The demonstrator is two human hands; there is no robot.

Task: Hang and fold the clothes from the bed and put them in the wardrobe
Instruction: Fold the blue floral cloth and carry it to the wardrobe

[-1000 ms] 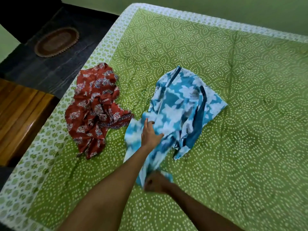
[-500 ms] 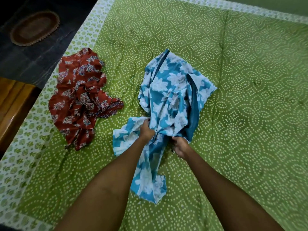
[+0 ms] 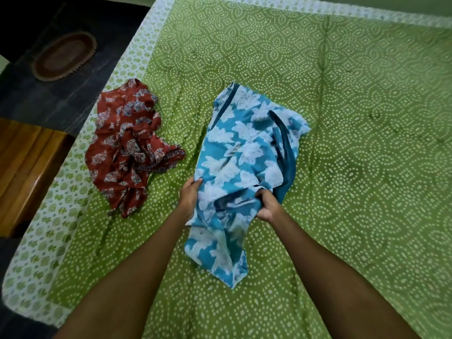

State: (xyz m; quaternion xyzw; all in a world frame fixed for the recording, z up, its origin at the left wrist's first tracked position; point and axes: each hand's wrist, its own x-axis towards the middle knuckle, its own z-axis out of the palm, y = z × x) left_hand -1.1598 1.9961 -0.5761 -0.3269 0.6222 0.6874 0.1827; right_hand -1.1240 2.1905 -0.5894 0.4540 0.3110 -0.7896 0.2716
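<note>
A blue garment with white flowers (image 3: 244,155) lies crumpled in the middle of the bed (image 3: 354,167), which has a green dotted cover. My left hand (image 3: 189,195) grips its left edge, fingers curled over the cloth. My right hand (image 3: 267,204) holds a bunched fold of the same garment near a dark blue trim. Below my hands the lower end of the garment trails toward me. A red patterned garment (image 3: 129,148) sits in a heap to the left, apart from both hands.
The bed's white-and-green border (image 3: 49,228) runs along the left edge. Beyond it are a wooden surface (image 3: 22,167) and dark floor with an oval brown mat (image 3: 64,55). Bare green cover stretches to the right.
Both hands shifted their hold on the blue garment. Its loose left flap has been gathered in, and the cloth is now bunched between the two hands.
</note>
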